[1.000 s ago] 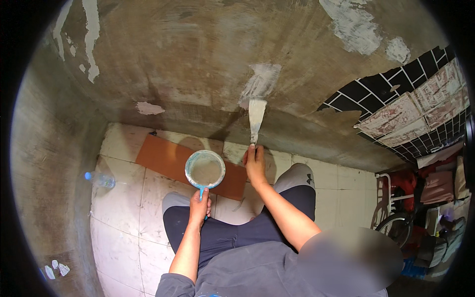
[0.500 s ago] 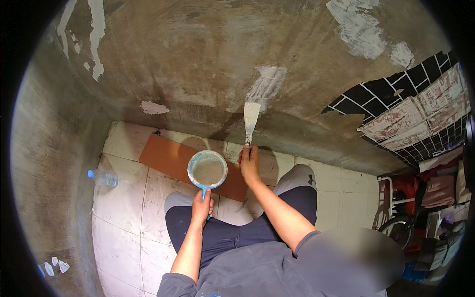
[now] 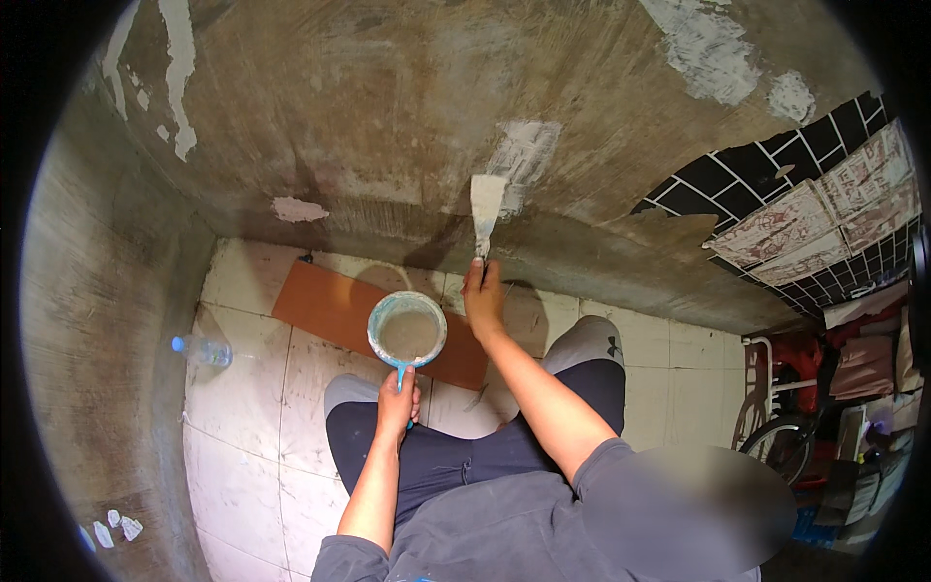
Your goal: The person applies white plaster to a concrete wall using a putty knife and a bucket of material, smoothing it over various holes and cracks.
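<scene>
dark grey top [image 3: 485, 529], navy trousers [image 3: 441, 464] with grey knee panels [image 3: 589, 341]

- you have two hands, one left hand [image 3: 396, 405] and one right hand [image 3: 484, 299];
- you have one scraper [image 3: 487, 200] and one blue-handled pot [image 3: 376, 328];
- you have one orange board [image 3: 330, 296] before you;
- you have one plastic bottle [image 3: 206, 350] nearby
</scene>
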`<action>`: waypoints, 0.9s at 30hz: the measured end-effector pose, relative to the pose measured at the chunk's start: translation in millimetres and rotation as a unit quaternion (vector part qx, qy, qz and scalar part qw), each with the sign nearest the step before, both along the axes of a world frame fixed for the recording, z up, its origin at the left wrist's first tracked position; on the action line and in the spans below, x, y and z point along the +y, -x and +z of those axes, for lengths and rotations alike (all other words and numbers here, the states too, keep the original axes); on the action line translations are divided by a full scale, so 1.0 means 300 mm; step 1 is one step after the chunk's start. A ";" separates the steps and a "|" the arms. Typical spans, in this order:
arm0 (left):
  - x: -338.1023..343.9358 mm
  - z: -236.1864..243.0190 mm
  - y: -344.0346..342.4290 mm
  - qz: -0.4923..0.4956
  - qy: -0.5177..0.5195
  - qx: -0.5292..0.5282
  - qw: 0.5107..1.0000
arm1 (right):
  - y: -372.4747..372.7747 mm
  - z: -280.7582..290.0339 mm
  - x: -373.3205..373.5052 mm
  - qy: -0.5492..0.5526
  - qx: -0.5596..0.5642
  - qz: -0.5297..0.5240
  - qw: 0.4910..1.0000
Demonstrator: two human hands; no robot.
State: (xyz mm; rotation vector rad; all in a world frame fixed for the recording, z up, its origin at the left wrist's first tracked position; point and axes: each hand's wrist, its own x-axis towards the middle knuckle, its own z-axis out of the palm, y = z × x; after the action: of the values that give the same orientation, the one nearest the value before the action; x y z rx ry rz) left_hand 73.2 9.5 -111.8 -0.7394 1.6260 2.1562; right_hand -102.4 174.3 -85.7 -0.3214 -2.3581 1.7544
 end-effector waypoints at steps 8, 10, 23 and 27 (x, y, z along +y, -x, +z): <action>-0.014 -0.014 -0.016 0.011 -0.009 -0.005 1.000 | -0.129 -0.033 0.057 -0.022 -0.036 -0.002 0.999; -0.025 -0.022 -0.025 0.015 -0.008 -0.009 1.000 | -0.080 0.048 0.098 -0.033 0.031 0.016 0.999; 0.006 0.010 -0.001 0.006 -0.014 -0.014 1.000 | 0.124 0.141 0.410 -0.281 0.087 0.033 0.955; -0.010 -0.022 -0.008 0.002 -0.009 -0.014 1.000 | 0.042 0.137 0.408 -0.222 0.092 0.050 0.969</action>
State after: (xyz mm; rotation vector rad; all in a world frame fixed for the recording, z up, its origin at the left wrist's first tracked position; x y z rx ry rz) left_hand 75.6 6.6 -118.5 -0.7647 1.5904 2.1512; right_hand -114.9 296.7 -44.6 0.0268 -2.5700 1.1767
